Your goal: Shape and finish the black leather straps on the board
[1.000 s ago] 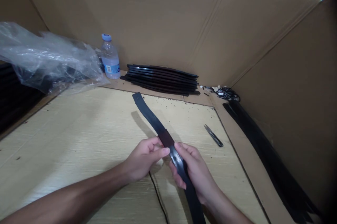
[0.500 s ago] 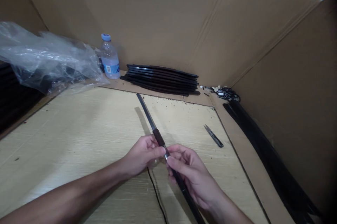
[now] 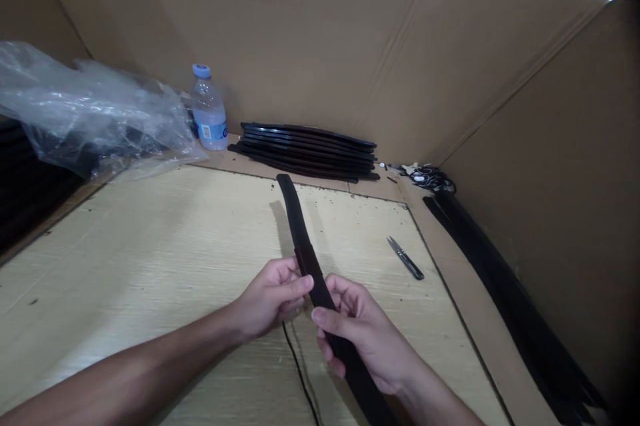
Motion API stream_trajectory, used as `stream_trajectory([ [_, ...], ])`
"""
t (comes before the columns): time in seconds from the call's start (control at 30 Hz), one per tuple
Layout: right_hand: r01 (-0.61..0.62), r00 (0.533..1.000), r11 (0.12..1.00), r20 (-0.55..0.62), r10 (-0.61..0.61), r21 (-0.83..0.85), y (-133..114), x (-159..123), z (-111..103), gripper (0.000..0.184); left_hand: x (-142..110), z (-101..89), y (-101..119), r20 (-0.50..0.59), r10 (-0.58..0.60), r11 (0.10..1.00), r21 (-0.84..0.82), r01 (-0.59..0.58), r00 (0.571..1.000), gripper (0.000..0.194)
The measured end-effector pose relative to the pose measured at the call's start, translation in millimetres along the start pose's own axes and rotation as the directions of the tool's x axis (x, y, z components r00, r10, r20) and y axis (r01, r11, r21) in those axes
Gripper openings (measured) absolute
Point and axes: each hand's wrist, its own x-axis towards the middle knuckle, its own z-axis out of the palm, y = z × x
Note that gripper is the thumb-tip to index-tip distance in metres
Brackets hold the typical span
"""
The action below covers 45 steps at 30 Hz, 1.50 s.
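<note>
A long, flat black strap (image 3: 295,216) slants across the middle of the view, its broad face turned up toward me. Partway along it sits a slightly wider dark band (image 3: 310,263). My left hand (image 3: 270,296) pinches the strap's left edge just below that band, thumb on top. Lower down, my right hand (image 3: 367,333) grips it between thumb and fingers. From under my left hand a thin black cord (image 3: 300,373) runs toward the bottom edge. Where the strap's near end lies is out of view.
Thread snips (image 3: 406,258) lie to the right on the wooden board (image 3: 150,266). Along the back stand a water bottle (image 3: 210,113) and a stack of black strips (image 3: 305,153). Clear plastic (image 3: 100,113) lies left; long black straps (image 3: 490,279) and tangled cords (image 3: 430,178) lie right.
The strap has rolled from its narrow edge to its broad face, and its far end has shifted slightly right. Both hands keep hold of it in nearly the same place.
</note>
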Motion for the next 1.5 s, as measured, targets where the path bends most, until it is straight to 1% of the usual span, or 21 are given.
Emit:
stream_trajectory([
  [0.13, 0.018, 1.0, 1.0, -0.004, -0.018, -0.009, 0.2, -1.6, 1.6, 0.028, 0.0, 0.2, 0.0, 0.037, 0.014, 1.0, -0.011, -0.013, 0.999, 0.025],
  [0.23, 0.006, 1.0, 1.0, 0.011, -0.006, -0.02, 0.1, -2.4, 2.2, 0.028, 0.2, -0.9, 0.2, 0.034, 0.02, 1.0, -0.005, -0.02, 0.999, 0.024],
  [0.4, 0.024, 1.0, 0.999, -0.005, -0.024, -0.043, -2.5, -3.1, 2.9, 0.028, 0.5, -1.3, 2.2, -0.019, 0.023, 1.0, 0.016, -0.022, 1.0, 0.027],
  [0.5, 0.027, 0.999, 0.999, -0.03, -0.026, 0.023, -5.0, -3.1, 3.9, 0.024, 1.1, -1.9, 3.8, -0.064, 0.021, 0.999, 0.03, -0.019, 0.998, 0.027],
  [0.6, -0.016, 0.997, 0.993, -0.077, 0.025, 0.118, -6.6, -3.2, 4.9, 0.019, 2.1, -3.0, 4.3, -0.104, 0.022, 1.0, 0.02, -0.02, 0.994, 0.024],
  [0.67, -0.039, 0.994, 0.986, -0.092, 0.054, 0.159, -6.9, -3.4, 4.8, 0.019, 2.7, -3.4, 4.2, -0.123, 0.022, 1.0, 0.003, -0.022, 0.992, 0.026],
  [0.77, -0.042, 0.992, 0.981, -0.107, 0.063, 0.191, -6.6, -3.3, 3.8, 0.018, 3.4, -3.2, 4.0, -0.146, 0.034, 0.999, -0.008, -0.035, 0.989, 0.031],
  [0.87, -0.031, 0.991, 0.979, -0.125, 0.057, 0.2, -6.0, -2.5, 2.6, 0.018, 4.0, -3.1, 3.3, -0.169, 0.048, 0.999, 0.011, -0.047, 0.985, 0.031],
  [1.0, 0.006, 0.987, 0.987, -0.159, 0.02, 0.163, -4.6, -1.7, 1.9, 0.019, 5.1, -2.3, 1.3, -0.189, 0.06, 0.997, 0.052, -0.051, 0.98, 0.03],
  [1.07, 0.014, 0.986, 0.989, -0.168, 0.011, 0.147, -3.0, -1.8, 1.8, 0.022, 5.5, -0.5, 1.0, -0.184, 0.08, 0.995, 0.072, -0.068, 0.98, 0.029],
  [1.2, 0.007, 0.976, 0.993, -0.219, 0.019, 0.117, -0.2, -2.5, 3.1, 0.034, 5.6, 3.8, 2.8, -0.114, 0.111, 0.993, 0.048, -0.107, 0.987, 0.03],
  [1.27, 0.0, 0.974, 0.995, -0.226, 0.022, 0.098, 0.4, -2.2, 3.9, 0.033, 5.4, 4.3, 4.0, -0.107, 0.116, 0.993, 0.047, -0.111, 0.987, 0.029],
  [1.4, -0.001, 0.99, 0.998, -0.142, 0.01, 0.061, 1.4, -0.1, 3.9, 0.026, 5.1, 2.1, 4.2, -0.088, 0.099, 0.995, 0.032, -0.096, 0.991, 0.027],
  [1.5, 0.002, 0.994, 0.999, -0.112, 0.004, 0.055, 2.7, 0.6, 3.7, 0.029, 4.8, 0.0, 2.4, -0.088, 0.076, 0.997, 0.024, -0.074, 0.993, 0.025],
])
